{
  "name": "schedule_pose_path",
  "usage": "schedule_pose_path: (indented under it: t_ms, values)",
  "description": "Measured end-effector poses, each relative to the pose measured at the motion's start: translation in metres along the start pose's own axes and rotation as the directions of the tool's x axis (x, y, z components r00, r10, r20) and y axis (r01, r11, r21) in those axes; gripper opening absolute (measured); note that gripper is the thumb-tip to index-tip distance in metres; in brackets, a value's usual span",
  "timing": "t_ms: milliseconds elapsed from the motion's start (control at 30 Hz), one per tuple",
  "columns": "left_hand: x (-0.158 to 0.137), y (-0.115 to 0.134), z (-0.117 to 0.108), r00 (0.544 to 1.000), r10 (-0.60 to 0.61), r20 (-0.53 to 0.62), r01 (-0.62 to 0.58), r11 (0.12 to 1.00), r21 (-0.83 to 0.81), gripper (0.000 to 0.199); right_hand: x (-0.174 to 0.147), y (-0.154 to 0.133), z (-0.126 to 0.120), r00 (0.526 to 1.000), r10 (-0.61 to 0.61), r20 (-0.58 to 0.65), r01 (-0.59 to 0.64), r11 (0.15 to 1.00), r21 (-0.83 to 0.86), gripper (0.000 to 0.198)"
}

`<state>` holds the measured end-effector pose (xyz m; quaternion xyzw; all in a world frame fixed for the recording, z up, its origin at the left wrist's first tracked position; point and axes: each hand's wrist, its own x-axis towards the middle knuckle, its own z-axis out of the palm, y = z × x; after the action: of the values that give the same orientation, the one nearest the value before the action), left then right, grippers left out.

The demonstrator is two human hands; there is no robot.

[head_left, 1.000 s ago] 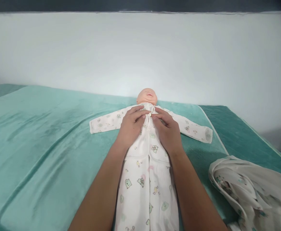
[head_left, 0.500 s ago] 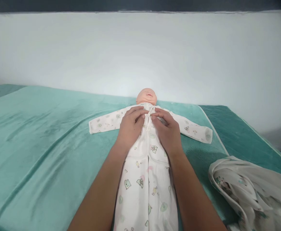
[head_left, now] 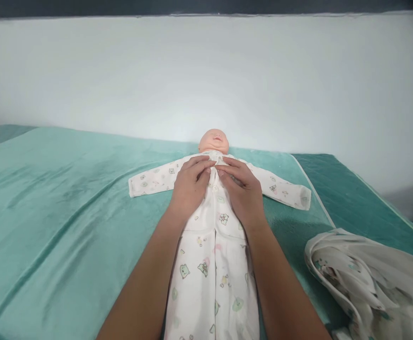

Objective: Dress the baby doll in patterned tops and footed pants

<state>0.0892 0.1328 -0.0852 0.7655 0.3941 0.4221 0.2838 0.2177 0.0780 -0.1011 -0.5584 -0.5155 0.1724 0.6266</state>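
Doll [head_left: 214, 140] in printed white clothing [head_left: 197, 302] lies face-up on the green blanket [head_left: 68, 198]; left hand [head_left: 191, 186] and right hand [head_left: 243, 191] rest at its chest, each grip narrowed; whether either pinches the clothing, I cannot tell.

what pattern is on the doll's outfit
The outfit is white with small scattered prints in green, pink and yellow, including bears; best seen in the head view.

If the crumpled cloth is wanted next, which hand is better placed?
Right, I'd say. The right hand is nearer the crumpled cloth, which lies outside the right forearm; the left hand would likely have to cross that arm. Both touch the shirt on the doll.
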Motion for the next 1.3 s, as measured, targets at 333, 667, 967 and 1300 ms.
schedule_pose_path:
  t_ms: [333, 667, 967, 1300]
  values:
    - [0.0002, 0.0001, -0.0003, 1.0, 0.004, 0.016, -0.004, 1.0, 0.014, 0.031, 0.0013, 0.002, 0.0016, 0.998, 0.005, -0.057, -0.005, 1.0, 0.002, 0.019]
    - [-0.0003, 0.0023, -0.002, 1.0, -0.012, 0.027, 0.013, 1.0, -0.023, 0.03, 0.0022, 0.001, 0.0008, 0.996, 0.056, -0.068, -0.058, 0.998, -0.021, 0.015]
    - [-0.001, 0.0009, -0.003, 0.999, 0.005, 0.035, -0.004, 1.0, -0.012, 0.033, 0.0025, -0.0003, -0.0015, 0.998, 0.065, 0.006, -0.065, 0.998, -0.018, 0.016]
    - [-0.0008, 0.0018, -0.0021, 0.999, 0.018, 0.049, -0.02, 0.999, 0.04, 0.037, 0.0027, -0.0011, 0.0008, 0.995, 0.082, -0.057, -0.082, 0.997, -0.001, 0.009]
